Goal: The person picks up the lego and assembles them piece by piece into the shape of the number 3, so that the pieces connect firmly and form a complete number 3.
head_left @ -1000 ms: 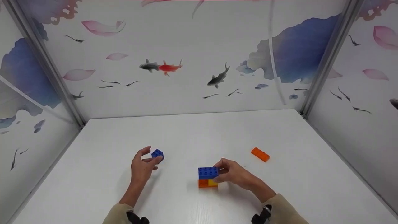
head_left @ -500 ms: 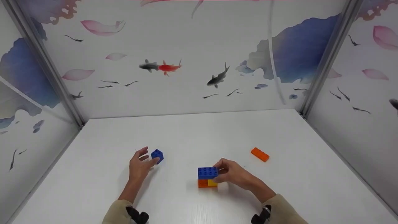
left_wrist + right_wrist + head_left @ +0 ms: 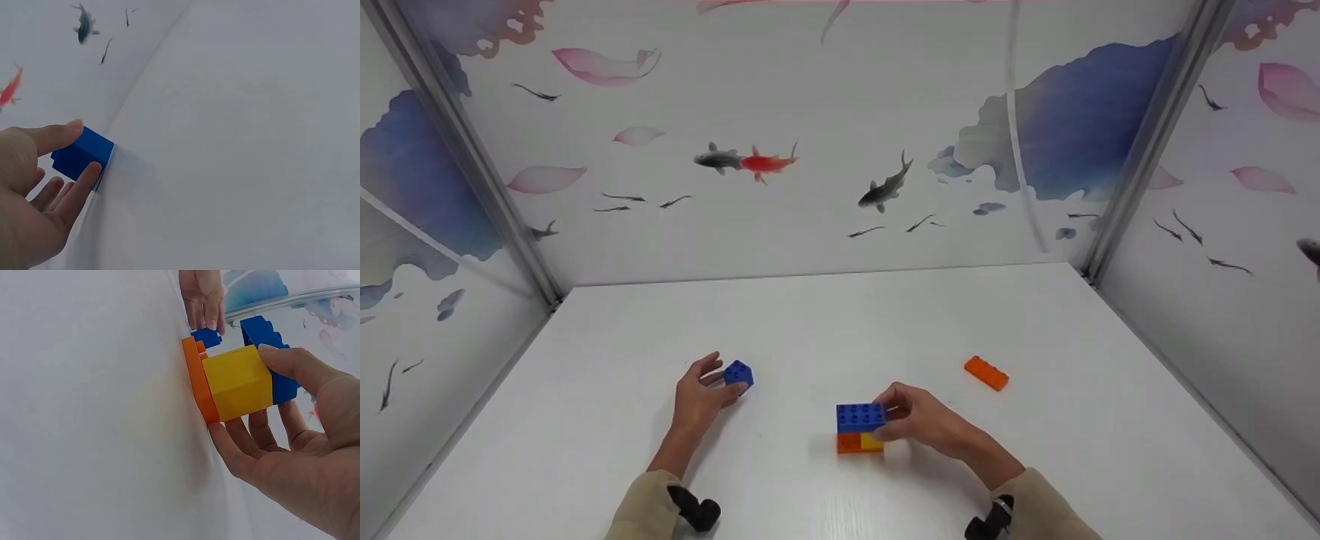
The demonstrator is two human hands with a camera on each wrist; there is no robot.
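Observation:
My left hand (image 3: 701, 394) pinches a small blue toy brick (image 3: 739, 373) between thumb and a finger, at the table's left middle. In the left wrist view this blue brick (image 3: 84, 151) stands on the white surface. My right hand (image 3: 922, 420) grips a brick stack from its right side. A long studded blue brick (image 3: 860, 415) tops the stack, a yellow brick (image 3: 237, 382) sits under it, and a flat orange brick (image 3: 198, 382) forms the base on the table. In the right wrist view the thumb rests where yellow and blue meet.
A loose orange brick (image 3: 986, 373) lies farther back on the right of the white table (image 3: 810, 322). Printed walls with fish and petals enclose the back and both sides. Black wrist cameras (image 3: 697, 510) sit at both sleeves.
My left hand's fingers have drawn closer to the small blue brick, which stays in about the same place. The right hand and the stack look unmoved.

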